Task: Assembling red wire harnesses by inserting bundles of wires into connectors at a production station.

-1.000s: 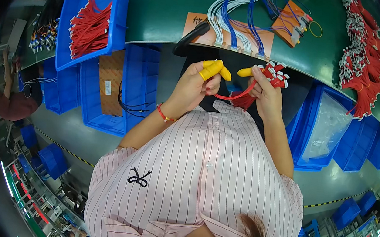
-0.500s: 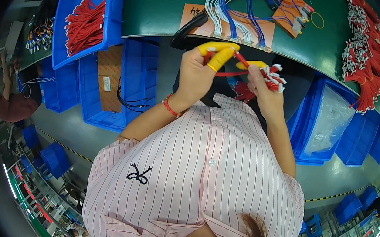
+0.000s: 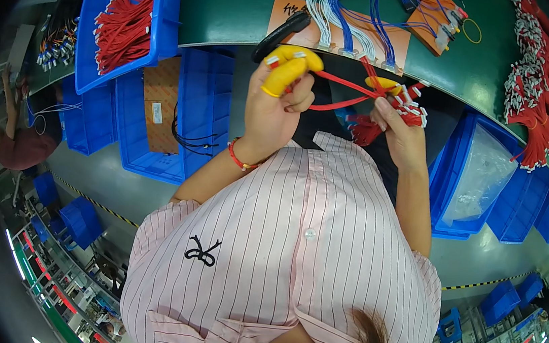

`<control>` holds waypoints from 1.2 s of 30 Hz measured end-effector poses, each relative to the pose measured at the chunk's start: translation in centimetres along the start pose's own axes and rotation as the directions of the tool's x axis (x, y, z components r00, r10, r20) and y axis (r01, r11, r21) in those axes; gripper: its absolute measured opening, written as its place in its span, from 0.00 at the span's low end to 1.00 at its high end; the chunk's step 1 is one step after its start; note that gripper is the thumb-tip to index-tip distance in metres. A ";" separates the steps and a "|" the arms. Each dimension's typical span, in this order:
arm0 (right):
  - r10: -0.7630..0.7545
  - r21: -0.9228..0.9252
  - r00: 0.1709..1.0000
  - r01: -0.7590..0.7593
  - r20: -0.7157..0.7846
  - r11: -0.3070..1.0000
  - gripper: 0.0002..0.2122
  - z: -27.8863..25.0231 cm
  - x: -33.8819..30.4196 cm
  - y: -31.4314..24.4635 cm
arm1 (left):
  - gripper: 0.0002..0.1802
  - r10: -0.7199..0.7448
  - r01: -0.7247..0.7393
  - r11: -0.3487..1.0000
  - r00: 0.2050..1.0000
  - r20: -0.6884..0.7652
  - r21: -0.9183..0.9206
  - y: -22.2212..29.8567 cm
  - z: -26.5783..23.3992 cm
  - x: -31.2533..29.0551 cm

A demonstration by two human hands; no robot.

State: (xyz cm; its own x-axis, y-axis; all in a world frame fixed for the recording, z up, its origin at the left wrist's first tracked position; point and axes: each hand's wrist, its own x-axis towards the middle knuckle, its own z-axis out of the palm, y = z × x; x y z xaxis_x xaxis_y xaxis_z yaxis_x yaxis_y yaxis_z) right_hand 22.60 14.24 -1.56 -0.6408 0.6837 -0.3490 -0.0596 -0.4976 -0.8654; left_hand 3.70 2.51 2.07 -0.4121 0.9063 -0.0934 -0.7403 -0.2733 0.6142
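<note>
Left hand [image 3: 278,94]: I see its thumb and forefinger closed together, pinching one end of the red strands [image 3: 339,80].
Right hand [image 3: 398,128]: I find it clamped around the red bundle [image 3: 364,131], thumb on top.
Finger cots [image 3: 285,78]: I count two yellow on the left, one visible on the right.
Red strands: two stretch between the hands, crossing near the right one; I can't tell whether they are one looped cable.
Handling: I judge them light, limp and not slippery; the white connectors [image 3: 418,115] look stiffer, their joints more fragile, so I'd hold just behind them.
Bundle count: too crowded for me to count.
Bench edge: one black handle [image 3: 282,37], one orange sheet [image 3: 396,50], one orange block [image 3: 430,21].
Blue tray [image 3: 166,10]: one, upper left, holding one red cable pile [image 3: 125,26].
Right bench: red cable bunches [image 3: 531,116], overlapping, so I leave them uncounted.
</note>
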 end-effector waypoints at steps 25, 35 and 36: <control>-0.039 0.448 0.975 -0.065 0.220 0.892 0.13 -3.3 -0.8 1.1 | 0.14 -0.149 0.202 0.912 0.974 -0.170 0.357 -2.3 -2.7 2.1; 0.123 0.156 0.986 -0.139 0.109 0.978 0.11 -1.7 -0.9 -0.8 | 0.15 -0.118 0.206 0.907 0.961 -0.249 0.367 -2.1 -1.6 2.3; 0.125 0.151 0.987 -0.139 0.096 0.979 0.11 -1.6 -0.8 -0.9 | 0.15 -0.114 0.204 0.913 0.959 -0.260 0.354 -2.2 -1.3 2.3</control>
State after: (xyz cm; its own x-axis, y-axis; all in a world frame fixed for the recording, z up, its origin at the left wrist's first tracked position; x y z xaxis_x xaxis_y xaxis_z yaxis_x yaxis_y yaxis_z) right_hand 24.41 15.02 -1.06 -0.7136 0.5616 -0.4188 -0.0845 -0.6624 -0.7444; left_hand 3.67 4.78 -0.50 -0.4492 0.8162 -0.3633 -0.5717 0.0499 0.8190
